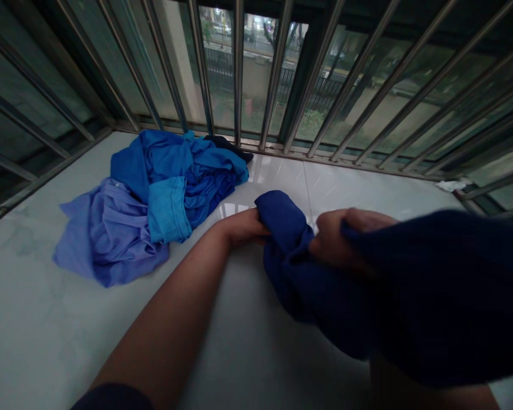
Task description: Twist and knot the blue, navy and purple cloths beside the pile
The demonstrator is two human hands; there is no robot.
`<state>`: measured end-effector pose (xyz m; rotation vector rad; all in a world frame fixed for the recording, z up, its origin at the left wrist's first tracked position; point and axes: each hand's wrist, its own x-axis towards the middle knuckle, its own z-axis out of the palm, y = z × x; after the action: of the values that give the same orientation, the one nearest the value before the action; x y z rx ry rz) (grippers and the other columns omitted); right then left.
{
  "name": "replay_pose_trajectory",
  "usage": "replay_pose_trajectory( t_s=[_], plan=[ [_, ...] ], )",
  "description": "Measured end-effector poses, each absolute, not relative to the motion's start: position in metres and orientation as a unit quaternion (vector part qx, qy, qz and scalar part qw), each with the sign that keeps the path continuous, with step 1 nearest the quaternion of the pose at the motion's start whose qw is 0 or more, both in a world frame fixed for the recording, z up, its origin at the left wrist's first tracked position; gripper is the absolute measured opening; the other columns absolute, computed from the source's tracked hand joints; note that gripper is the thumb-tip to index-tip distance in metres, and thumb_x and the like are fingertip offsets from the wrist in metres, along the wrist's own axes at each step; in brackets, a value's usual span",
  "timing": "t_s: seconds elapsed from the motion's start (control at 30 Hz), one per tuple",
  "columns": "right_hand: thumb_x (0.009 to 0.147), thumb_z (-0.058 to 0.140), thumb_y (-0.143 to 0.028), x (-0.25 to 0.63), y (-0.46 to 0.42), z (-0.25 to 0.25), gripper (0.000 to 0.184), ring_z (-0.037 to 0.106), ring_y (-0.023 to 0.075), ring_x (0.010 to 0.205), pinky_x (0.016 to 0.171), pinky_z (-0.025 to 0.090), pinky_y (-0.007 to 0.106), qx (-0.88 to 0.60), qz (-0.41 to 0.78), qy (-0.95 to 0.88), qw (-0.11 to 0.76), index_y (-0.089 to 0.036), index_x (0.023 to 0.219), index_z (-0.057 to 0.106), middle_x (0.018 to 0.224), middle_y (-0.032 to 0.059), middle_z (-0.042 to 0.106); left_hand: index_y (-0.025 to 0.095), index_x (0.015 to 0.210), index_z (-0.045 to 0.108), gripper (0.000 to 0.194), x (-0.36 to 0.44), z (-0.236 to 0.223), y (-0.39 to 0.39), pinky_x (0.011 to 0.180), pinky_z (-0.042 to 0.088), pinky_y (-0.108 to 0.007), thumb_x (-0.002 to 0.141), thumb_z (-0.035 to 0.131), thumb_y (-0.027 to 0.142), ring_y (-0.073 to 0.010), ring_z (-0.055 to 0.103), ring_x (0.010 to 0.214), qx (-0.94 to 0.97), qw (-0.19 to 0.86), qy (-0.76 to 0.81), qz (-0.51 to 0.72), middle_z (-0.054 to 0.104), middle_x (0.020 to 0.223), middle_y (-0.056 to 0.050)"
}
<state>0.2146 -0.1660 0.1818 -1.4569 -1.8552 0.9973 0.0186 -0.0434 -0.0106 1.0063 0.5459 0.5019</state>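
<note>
Both hands are closed around a dark navy garment (320, 302), gathering it up just above a pale stone ledge. The left hand (239, 226) is curled, its fingers partly hidden behind a rolled, twisted fold of the soft cloth. The right hand (340, 239) is also nearly closed, its knuckles on top and its fingers sunk into the fabric. A heavy dark mass of the same garment droops over and past it toward the lower right. Both forearms are bare, and a dark sleeve cuff (111, 397) shows at the bottom edge on the left arm.

Just left of the hands lies a loose heap of clothes (171, 188): a crumpled lavender shirt (111, 242), royal blue cloth, a turquoise folded hem (167, 208), and a dark navy piece (229, 146) at the back, against the window. The ledge (64, 324) is glossy white tile with faint grey veins and a thin seam. A small white scrap (451, 185) lies near its far right corner. Beyond, steel window bars (238, 68) slant across glass panes, with a fence and greenery outside.
</note>
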Motion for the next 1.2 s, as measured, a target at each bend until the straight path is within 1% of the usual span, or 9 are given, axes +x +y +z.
replay_pose_trajectory(
  t_s=[0.2,0.37,0.47,0.6,0.77,0.9,0.97,1.07,1.2],
  plan=[
    [0.108,0.059,-0.054,0.199,-0.143,0.148,0.034,0.072,0.0249,0.098,0.089,0.06,0.038,-0.55,0.321,-0.733,0.24,-0.025,0.12,0.071,0.11,0.0078,0.076,0.019,0.115,0.082,0.053,0.018,0.005,-0.045,0.09,0.061,-0.037,0.071,0.102,0.041,-0.024,0.079,0.095,0.393,0.828,0.237,0.324,0.084,0.112,-0.009],
    [0.097,0.077,-0.055,0.201,-0.129,0.119,0.077,0.06,0.0369,0.142,0.116,0.053,0.053,-0.59,0.151,-0.743,0.277,-0.021,0.16,0.051,0.16,0.0208,0.056,0.02,0.117,0.082,0.054,0.013,0.007,-0.043,0.112,0.056,-0.048,0.075,0.101,0.048,-0.032,0.079,0.117,0.377,0.823,0.199,0.377,0.085,0.118,-0.012],
    [0.093,0.079,-0.065,0.21,-0.127,0.12,0.086,0.068,0.0399,0.131,0.106,0.058,0.054,-0.621,0.178,-0.732,0.215,-0.022,0.162,0.051,0.147,0.0197,0.069,0.017,0.111,0.082,0.055,0.008,0.003,-0.042,0.113,0.057,-0.053,0.072,0.101,0.051,-0.0387,0.078,0.122,0.391,0.833,0.167,0.353,0.085,0.114,-0.015],
    [0.095,0.075,-0.067,0.216,-0.128,0.134,0.054,0.078,0.0331,0.099,0.085,0.061,0.042,-0.608,0.291,-0.727,0.128,-0.027,0.131,0.074,0.116,0.0101,0.082,0.015,0.111,0.08,0.06,0.007,0.003,-0.04,0.111,0.059,-0.054,0.069,0.103,0.051,-0.0403,0.079,0.121,0.394,0.823,0.182,0.367,0.086,0.11,-0.016],
    [0.099,0.073,-0.061,0.213,-0.138,0.149,0.041,0.076,0.0265,0.094,0.079,0.061,0.036,-0.53,0.455,-0.676,0.235,-0.023,0.115,0.077,0.107,0.0057,0.082,0.018,0.118,0.078,0.063,0.007,0.012,-0.042,0.116,0.058,-0.055,0.072,0.099,0.056,-0.0406,0.073,0.132,0.393,0.807,0.182,0.401,0.084,0.12,-0.013],
    [0.104,0.064,-0.065,0.208,-0.146,0.152,0.046,0.076,0.0249,0.09,0.077,0.06,0.035,-0.463,0.566,-0.606,0.313,-0.024,0.121,0.075,0.1,0.0046,0.08,0.018,0.116,0.08,0.051,0.0,0.013,-0.044,0.118,0.055,-0.053,0.073,0.1,0.034,-0.0418,0.066,0.142,0.427,0.809,0.19,0.356,0.084,0.123,-0.013],
    [0.107,0.058,-0.066,0.206,-0.144,0.152,0.046,0.073,0.0245,0.085,0.074,0.058,0.034,-0.497,0.511,-0.622,0.323,-0.023,0.107,0.075,0.093,0.0045,0.077,0.018,0.117,0.08,0.049,-0.001,0.011,-0.043,0.118,0.055,-0.054,0.074,0.099,0.032,-0.0415,0.066,0.142,0.433,0.806,0.203,0.347,0.084,0.123,-0.013],
    [0.107,0.058,-0.061,0.205,-0.136,0.152,0.047,0.068,0.0236,0.084,0.074,0.054,0.033,-0.577,0.302,-0.682,0.333,-0.022,0.082,0.067,0.087,0.005,0.072,0.018,0.118,0.081,0.063,0.0,0.01,-0.039,0.116,0.056,-0.055,0.074,0.097,0.061,-0.0419,0.069,0.138,0.412,0.803,0.188,0.388,0.083,0.125,-0.014],
    [0.111,0.05,-0.062,0.21,-0.133,0.148,0.048,0.067,0.024,0.084,0.074,0.053,0.034,-0.597,0.185,-0.663,0.412,-0.024,0.087,0.068,0.082,0.0038,0.068,0.02,0.124,0.08,0.077,0.003,0.01,-0.037,0.112,0.059,-0.049,0.072,0.091,0.076,-0.0389,0.074,0.131,0.407,0.792,0.148,0.431,0.082,0.129,-0.015]
  ],
)
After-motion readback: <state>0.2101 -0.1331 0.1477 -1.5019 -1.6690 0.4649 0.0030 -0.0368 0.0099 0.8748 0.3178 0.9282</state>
